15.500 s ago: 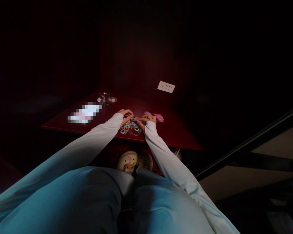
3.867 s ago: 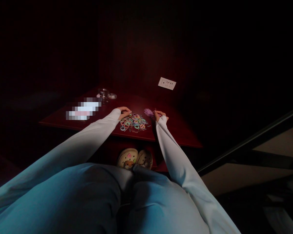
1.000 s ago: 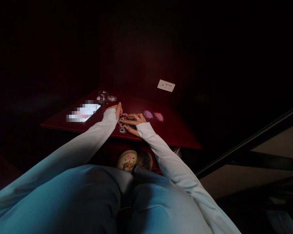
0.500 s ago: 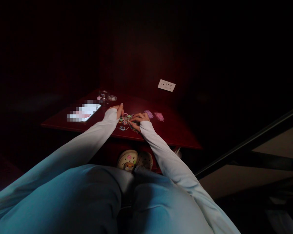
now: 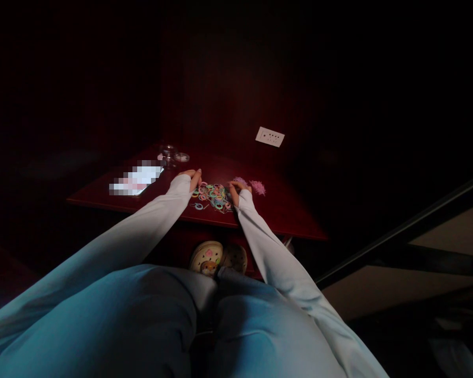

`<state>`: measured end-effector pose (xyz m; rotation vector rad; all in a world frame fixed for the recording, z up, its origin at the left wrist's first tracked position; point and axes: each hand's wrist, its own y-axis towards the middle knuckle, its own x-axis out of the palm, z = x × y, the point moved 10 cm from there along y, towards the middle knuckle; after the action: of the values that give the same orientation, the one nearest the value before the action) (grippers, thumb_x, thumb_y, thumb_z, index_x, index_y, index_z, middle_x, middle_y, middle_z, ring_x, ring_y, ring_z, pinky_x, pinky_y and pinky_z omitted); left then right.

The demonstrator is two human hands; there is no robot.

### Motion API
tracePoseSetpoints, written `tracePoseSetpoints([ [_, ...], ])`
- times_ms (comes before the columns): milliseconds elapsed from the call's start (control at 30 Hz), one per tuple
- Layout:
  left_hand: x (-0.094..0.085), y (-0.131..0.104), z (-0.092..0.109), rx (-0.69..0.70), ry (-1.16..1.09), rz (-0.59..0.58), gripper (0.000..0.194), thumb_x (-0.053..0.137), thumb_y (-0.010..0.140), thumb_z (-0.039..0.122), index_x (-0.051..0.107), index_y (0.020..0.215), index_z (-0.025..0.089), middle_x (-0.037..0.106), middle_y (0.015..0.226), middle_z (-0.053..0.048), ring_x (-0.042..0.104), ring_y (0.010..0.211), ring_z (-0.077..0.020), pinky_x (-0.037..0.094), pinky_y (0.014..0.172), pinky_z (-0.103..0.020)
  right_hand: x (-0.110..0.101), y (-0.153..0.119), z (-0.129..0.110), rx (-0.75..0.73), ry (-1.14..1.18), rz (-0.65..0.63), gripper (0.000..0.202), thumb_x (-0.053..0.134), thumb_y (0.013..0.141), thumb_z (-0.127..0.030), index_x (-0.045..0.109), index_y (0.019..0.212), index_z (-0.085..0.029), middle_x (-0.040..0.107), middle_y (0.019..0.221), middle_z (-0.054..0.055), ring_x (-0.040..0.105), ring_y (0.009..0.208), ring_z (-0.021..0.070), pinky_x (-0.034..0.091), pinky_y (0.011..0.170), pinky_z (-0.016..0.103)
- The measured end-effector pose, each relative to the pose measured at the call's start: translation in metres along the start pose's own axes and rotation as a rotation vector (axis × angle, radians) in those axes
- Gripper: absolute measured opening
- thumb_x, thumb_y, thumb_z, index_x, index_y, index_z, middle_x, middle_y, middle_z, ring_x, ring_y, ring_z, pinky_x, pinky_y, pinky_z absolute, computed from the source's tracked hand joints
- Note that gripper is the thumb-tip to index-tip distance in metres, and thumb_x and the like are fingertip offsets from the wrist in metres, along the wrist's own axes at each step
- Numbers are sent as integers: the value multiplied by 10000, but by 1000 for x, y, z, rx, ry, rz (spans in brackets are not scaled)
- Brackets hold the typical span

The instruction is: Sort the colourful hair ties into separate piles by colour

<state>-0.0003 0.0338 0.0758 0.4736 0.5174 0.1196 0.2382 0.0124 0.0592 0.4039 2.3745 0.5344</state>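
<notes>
Picking through loose bands (image 5: 211,195), I have my right grip (image 5: 230,184) pinched together, but can't judge my left grip (image 5: 199,175); separating one likely needs delicacy.

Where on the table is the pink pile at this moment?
In the head view, the pink pile lies right of centre on the table, just right of the purple pile and the right hand, below the wall socket.

The table (image 5: 284,210) shows a smooth, low-gloss, wood-like finish. The socket (image 5: 270,137) looks smooth plastic; the sleeves (image 5: 153,226), matt cloth; the pink heap (image 5: 257,187), rough-textured.
</notes>
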Motion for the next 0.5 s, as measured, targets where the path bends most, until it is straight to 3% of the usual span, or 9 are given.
tracePoseSetpoints([
  [100,5,3,-1,37,9,-13,481,442,972,438,572,561,225,621,694,-24,572,721,-197,436,748,-339,-6,2,12,79,79,54,255,603,968,-357,827,982,-235,752,977,68,612,1039,240,480,1016,379],
  [200,12,4,10,187,16,-40,410,525,946,419,616,600,217,679,794,-29,594,805,-200,447,869,-350,-4,0,3,19,107,-8,342,550,1002,-401,823,887,-228,776,991,74,605,1114,246,460,1064,383],
  [333,31,-9,31,426,11,-226,317,611,949,445,794,786,244,769,1081,-23,582,982,-217,424,1016,-390,-4,-6,-10,-31,90,-64,455,496,1035,-416,803,758,-227,776,922,62,583,1185,249,412,1121,374],
  [500,43,-17,29,447,24,-315,324,593,995,482,874,934,333,751,1262,10,523,1083,-246,412,1063,-426,-7,-2,4,77,13,-58,434,477,1027,-328,819,783,-221,779,925,62,623,1135,258,437,1090,386],
])
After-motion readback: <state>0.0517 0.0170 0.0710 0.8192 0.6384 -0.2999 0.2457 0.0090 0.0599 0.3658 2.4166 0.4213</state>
